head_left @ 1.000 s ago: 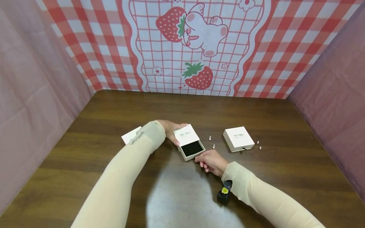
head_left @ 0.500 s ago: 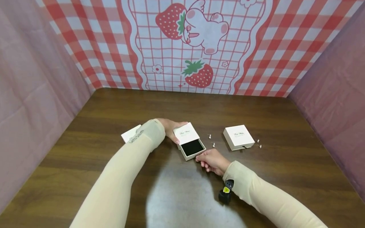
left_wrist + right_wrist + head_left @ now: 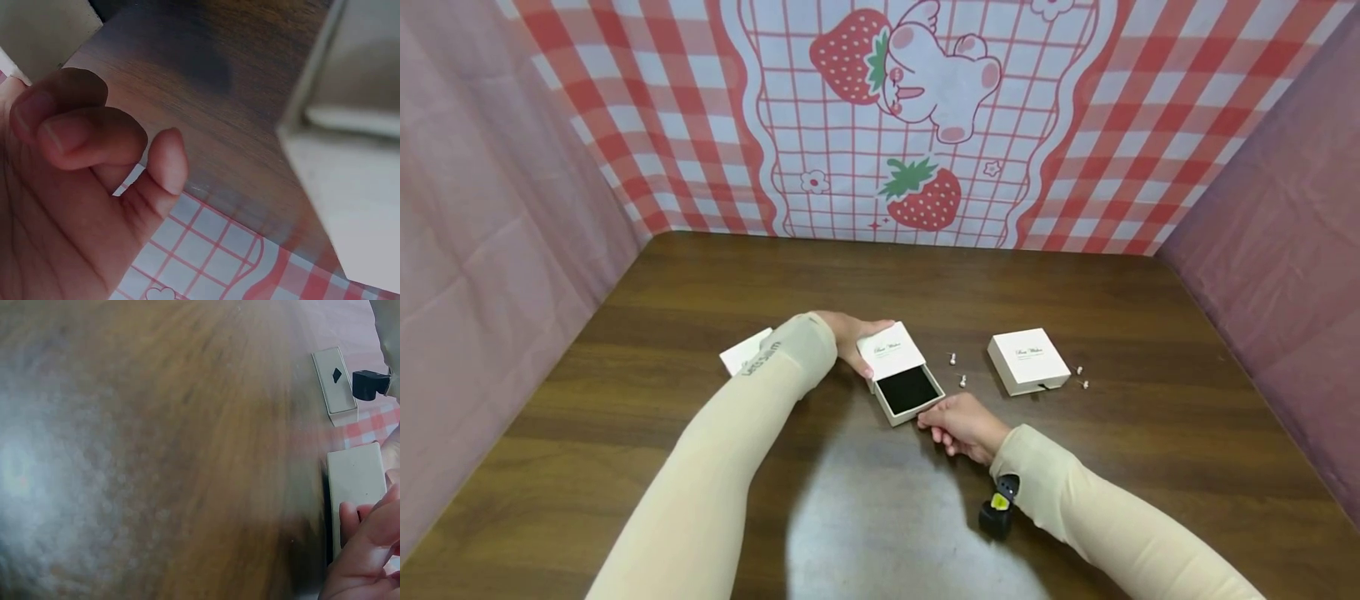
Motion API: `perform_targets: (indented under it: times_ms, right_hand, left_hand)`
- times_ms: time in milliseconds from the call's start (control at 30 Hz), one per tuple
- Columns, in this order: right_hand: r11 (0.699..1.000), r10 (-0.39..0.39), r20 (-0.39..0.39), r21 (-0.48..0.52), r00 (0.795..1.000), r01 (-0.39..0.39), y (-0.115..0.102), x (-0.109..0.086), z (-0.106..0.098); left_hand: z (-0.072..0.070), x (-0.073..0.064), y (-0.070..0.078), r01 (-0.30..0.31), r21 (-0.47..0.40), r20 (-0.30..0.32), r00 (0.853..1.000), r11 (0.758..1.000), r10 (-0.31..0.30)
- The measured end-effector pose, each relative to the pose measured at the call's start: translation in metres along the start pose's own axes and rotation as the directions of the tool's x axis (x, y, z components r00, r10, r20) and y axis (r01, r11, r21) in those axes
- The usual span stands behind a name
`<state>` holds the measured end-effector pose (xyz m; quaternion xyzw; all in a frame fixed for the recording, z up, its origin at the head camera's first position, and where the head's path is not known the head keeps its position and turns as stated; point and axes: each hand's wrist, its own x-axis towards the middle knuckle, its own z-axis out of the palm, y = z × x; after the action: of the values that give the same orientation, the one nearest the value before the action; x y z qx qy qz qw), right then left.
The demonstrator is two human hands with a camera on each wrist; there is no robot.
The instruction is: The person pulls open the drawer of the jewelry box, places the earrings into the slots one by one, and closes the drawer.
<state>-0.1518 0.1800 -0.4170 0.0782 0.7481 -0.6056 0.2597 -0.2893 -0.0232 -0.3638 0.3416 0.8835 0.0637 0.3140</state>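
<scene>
Left hand (image 3: 850, 338) grips the square white cardboard sleeve (image 3: 892, 353), likely bracing it. Right hand (image 3: 962, 426) pinches its black-lined white drawer (image 3: 909, 391).

A brown table (image 3: 880, 283) fills the lower part of the head view, a pale glare (image 3: 895, 533) on it at bottom centre. Across the top hangs a red-and-white checked cloth (image 3: 685, 125), printed at top centre with strawberries (image 3: 923, 202) and a white cartoon animal (image 3: 943, 79). A pink curtain (image 3: 482, 233) covers the upper left, a mauve curtain (image 3: 1277, 208) the right edge.
</scene>
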Motion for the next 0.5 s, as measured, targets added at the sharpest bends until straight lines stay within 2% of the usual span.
perform_targets:
  times_ms: [267,500]
  right_hand:
    - [1.000,-0.007,0.008,-0.006,1.000,0.007,0.0019,-0.0038,-0.0022]
    - [1.000,0.000,0.007,-0.003,1.000,0.000,0.0043,-0.0053,-0.0027]
  left_hand:
    - [0.0000,0.0012,-0.0002,-0.014,-0.021,0.003,1.000,1.000,0.014]
    - [-0.0001,0.0000,0.0006,0.014,-0.021,0.005,1.000,1.000,-0.014]
